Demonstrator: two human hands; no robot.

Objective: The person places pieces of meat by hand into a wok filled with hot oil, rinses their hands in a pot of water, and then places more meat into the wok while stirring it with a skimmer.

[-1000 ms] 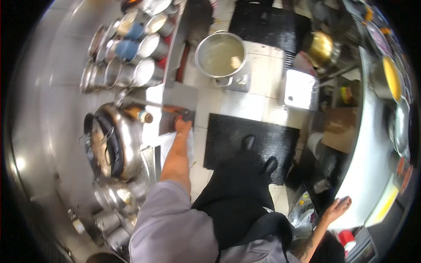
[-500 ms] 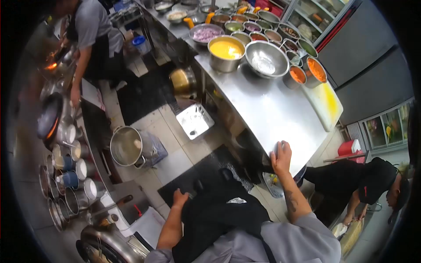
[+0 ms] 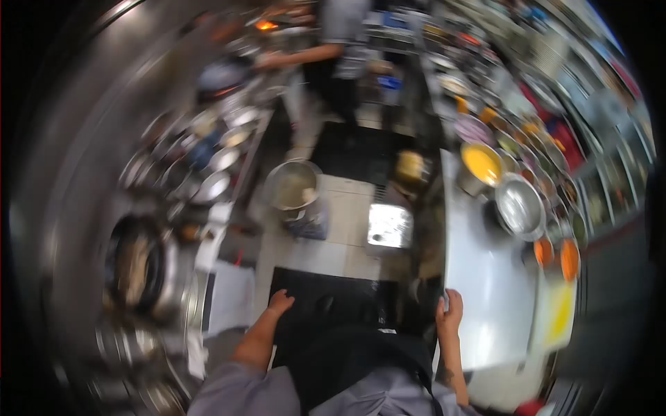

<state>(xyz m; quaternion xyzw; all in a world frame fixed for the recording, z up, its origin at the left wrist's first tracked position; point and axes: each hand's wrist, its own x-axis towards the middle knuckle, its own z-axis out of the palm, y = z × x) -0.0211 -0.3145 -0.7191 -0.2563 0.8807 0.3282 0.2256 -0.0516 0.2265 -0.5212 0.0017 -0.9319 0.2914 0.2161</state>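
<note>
My left hand [image 3: 280, 302] hangs in the air above the black floor mat [image 3: 333, 288], with a finger or thumb standing out to one side. I see nothing in it, though motion blur softens its outline. My right hand [image 3: 449, 312] is at the left edge of the steel worktable [image 3: 489, 277], thumb and fingers apart, holding nothing. Whether it touches the edge, I cannot tell. Farther up that table stand a pot of yellow liquid [image 3: 481, 165] and a shiny metal bowl [image 3: 520, 206]. Two containers of orange food [image 3: 569, 260] sit near a yellow-stained cutting board [image 3: 559, 312].
A large pot [image 3: 294, 184] and a shiny metal tray [image 3: 389, 225] stand in the aisle. On the left, several pots and cups [image 3: 223, 159] crowd the stove side, near a wok [image 3: 135, 263]. A co-worker [image 3: 340, 59] stands at the far stove beside a flame [image 3: 266, 26].
My view has swung left, so the worktable now lies to the right and the stove side shows more. The co-worker bending at the right is out of view. My right hand has turned more edge-on.
</note>
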